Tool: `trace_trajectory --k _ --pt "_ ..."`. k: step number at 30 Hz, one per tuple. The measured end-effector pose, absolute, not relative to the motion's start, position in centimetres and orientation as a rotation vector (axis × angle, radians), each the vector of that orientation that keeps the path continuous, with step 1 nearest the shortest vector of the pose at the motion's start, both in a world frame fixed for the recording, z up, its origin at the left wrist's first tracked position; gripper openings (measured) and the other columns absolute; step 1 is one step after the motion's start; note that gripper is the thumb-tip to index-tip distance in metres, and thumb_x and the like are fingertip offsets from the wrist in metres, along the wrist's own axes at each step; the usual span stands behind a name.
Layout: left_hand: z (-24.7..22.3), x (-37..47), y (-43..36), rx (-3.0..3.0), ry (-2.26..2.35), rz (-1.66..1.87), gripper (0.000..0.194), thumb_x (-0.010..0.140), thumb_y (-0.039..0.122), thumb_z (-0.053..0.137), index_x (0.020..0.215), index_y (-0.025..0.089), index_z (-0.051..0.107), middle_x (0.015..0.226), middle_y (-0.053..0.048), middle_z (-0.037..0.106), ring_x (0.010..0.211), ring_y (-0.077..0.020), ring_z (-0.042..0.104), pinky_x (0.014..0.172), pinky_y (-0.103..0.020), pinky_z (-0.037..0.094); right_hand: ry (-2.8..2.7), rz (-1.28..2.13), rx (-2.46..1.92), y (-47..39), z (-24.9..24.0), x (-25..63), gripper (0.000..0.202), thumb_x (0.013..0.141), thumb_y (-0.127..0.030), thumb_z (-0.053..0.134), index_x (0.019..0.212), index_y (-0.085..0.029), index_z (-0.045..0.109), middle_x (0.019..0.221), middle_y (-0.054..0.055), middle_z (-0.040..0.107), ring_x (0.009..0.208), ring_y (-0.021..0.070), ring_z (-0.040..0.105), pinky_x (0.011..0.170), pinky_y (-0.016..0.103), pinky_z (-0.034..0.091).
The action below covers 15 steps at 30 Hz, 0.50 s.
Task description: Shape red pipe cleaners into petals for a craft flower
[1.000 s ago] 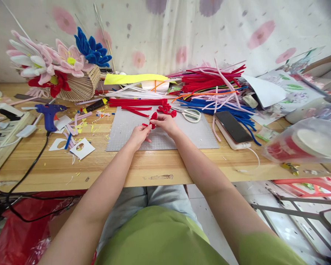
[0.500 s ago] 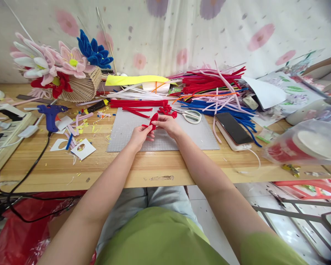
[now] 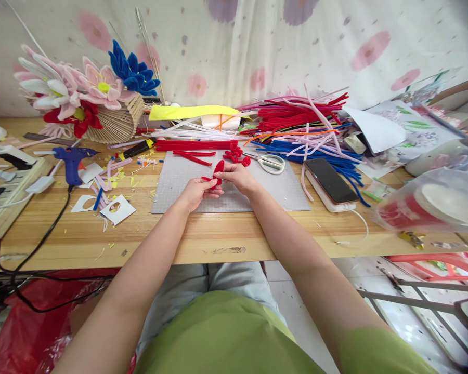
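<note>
Both my hands meet over the grey cutting mat (image 3: 281,195) on the wooden table. My left hand (image 3: 197,192) and my right hand (image 3: 237,177) pinch the same small red pipe-cleaner petal (image 3: 218,167), bent into a loop that sticks up between the fingertips. Just beyond my fingers lie more red bent petals (image 3: 234,154) and straight red pipe cleaners (image 3: 195,145) along the mat's far edge.
Scissors (image 3: 271,163) and a phone (image 3: 329,180) lie right of my hands. A big heap of coloured pipe cleaners (image 3: 300,124) fills the back right. A blue glue gun (image 3: 72,158), paper scraps and a basket of pipe-cleaner flowers (image 3: 81,98) sit at left.
My hands have stayed over the mat, turning the red petal slightly between the fingers. The left fingers have curled in closer under it.
</note>
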<state>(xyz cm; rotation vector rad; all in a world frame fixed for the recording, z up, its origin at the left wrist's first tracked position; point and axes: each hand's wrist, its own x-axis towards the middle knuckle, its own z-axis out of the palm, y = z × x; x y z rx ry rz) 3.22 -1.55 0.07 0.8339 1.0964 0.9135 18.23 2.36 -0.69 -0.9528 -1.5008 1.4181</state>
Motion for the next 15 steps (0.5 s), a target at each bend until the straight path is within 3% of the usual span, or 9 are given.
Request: trace_trajectory --k 7,15 --pt "0.1 2.47 -1.53 0.8 0.957 0.76 0.015 0.081 0.015 0.058 0.067 0.011 0.062 0.058 0.001 0.057 0.042 -0.0016 0.045 0.048 -0.015 0.05 -1.516 1.535 -0.841 2.51 -0.97 18.64 0.024 0.06 -0.036 0.074 0.067 -0.014 0.066 0.064 -0.001 0.062 0.061 0.0095 0.052 0.063 0.024 0.041" --pt "0.25 2.44 -1.45 0.739 0.923 0.74 0.014 0.083 0.013 0.055 0.078 0.01 0.067 0.058 0.001 0.055 0.043 -0.0011 0.048 0.043 -0.011 0.047 -1.368 1.772 -0.744 2.18 -0.84 18.57 0.027 0.06 -0.032 0.076 0.08 -0.015 0.069 0.069 0.0 0.066 0.057 0.0076 0.053 0.061 0.022 0.045"
